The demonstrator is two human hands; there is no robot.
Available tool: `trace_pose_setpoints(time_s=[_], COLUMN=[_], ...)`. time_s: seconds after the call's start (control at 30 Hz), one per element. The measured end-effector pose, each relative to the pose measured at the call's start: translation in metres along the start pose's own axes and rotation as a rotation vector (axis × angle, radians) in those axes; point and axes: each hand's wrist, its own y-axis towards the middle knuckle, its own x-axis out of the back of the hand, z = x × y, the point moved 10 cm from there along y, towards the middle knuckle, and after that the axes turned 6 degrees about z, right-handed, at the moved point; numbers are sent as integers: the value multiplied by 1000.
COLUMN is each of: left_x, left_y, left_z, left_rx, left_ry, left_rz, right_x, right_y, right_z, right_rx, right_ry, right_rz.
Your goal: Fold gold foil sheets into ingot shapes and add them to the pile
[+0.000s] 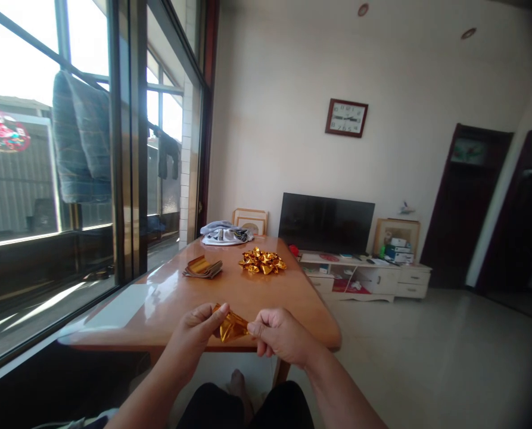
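Note:
A piece of shiny gold foil paper [233, 327], partly folded, is stretched between my hands above the near edge of the table. My left hand [199, 325] pinches its left side between thumb and fingers. On its right corner, the thumb and fingers of my right hand [278, 333] are closed. Farther back lies a heap of folded gold foil pieces [263, 261]. To the left of that heap sits a stack of flat gold and brown paper sheets [202, 267], its edges curling up.
The wooden table [248, 295] runs away from me beside the large window. Folded clothes [226, 233] lie at its far end. Beyond it, a television [326, 223] stands on a white cabinet [384, 280]. My knees are under the near edge.

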Motion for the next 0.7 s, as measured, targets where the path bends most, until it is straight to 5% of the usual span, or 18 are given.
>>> trace_pose_setpoints(time_s=[0.3, 0.43, 0.7], left_x=[8, 0, 17], left_y=[-9, -11, -15], left_z=[1, 6, 4], left_rx=[54, 93, -16], left_ry=[-69, -167, 79], left_rz=[-67, 10, -153], right_x=[-10, -8, -7], right_y=[-9, -9, -2], right_z=[15, 10, -19], right_rx=[58, 34, -2], right_ry=[20, -7, 31], right_rz=[112, 89, 60])
